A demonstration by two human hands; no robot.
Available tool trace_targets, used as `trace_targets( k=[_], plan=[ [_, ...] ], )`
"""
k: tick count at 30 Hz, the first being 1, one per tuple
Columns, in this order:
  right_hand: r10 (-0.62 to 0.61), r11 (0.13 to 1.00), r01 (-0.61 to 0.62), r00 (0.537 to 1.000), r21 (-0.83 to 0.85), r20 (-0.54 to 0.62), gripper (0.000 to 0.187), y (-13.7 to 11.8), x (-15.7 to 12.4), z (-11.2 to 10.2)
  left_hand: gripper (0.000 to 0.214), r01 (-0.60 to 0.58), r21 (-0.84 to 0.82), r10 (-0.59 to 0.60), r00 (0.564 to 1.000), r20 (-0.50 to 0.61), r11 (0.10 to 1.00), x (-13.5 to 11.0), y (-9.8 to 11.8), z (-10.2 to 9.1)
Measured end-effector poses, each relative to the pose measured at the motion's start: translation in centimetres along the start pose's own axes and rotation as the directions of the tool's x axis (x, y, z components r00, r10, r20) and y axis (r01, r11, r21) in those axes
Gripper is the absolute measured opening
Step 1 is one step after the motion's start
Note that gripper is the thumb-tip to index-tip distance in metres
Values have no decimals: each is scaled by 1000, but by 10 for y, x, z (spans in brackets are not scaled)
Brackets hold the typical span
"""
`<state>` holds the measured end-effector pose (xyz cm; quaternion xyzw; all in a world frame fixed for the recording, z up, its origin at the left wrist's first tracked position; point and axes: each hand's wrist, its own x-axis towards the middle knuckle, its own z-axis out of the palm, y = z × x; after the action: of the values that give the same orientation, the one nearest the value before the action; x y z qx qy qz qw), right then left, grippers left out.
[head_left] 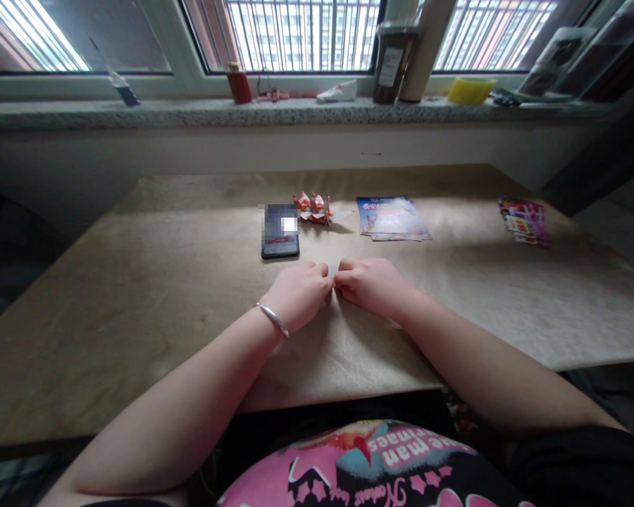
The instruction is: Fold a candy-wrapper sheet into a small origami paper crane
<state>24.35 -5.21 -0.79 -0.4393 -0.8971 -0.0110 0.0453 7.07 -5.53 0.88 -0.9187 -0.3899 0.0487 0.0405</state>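
My left hand [300, 292] and my right hand [370, 284] rest knuckle to knuckle on the wooden table [137, 296], fingers curled in. Between their fingertips they pinch a small pale piece of paper [332, 270], mostly hidden by the fingers. A silver bangle [273, 318] circles my left wrist. Just beyond the hands lies a dark phone [280, 231] face up. Right of the phone sits a folded red and white paper figure [314, 207].
A stack of blue printed sheets [392, 217] lies beyond my right hand, and more colourful sheets [525, 220] near the table's right edge. The windowsill [190, 111] holds a red can [239, 84], a dark jar [392, 65], a yellow tape roll [471, 90] and other items.
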Motion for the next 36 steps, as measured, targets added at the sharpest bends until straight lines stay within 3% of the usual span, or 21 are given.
trace_targets(
  k=[36],
  plan=[
    [40,999,-41,994,10,99,20,15,-4,-9,32,86,1,-86,996,-18,996,-4,-3,2]
  ],
)
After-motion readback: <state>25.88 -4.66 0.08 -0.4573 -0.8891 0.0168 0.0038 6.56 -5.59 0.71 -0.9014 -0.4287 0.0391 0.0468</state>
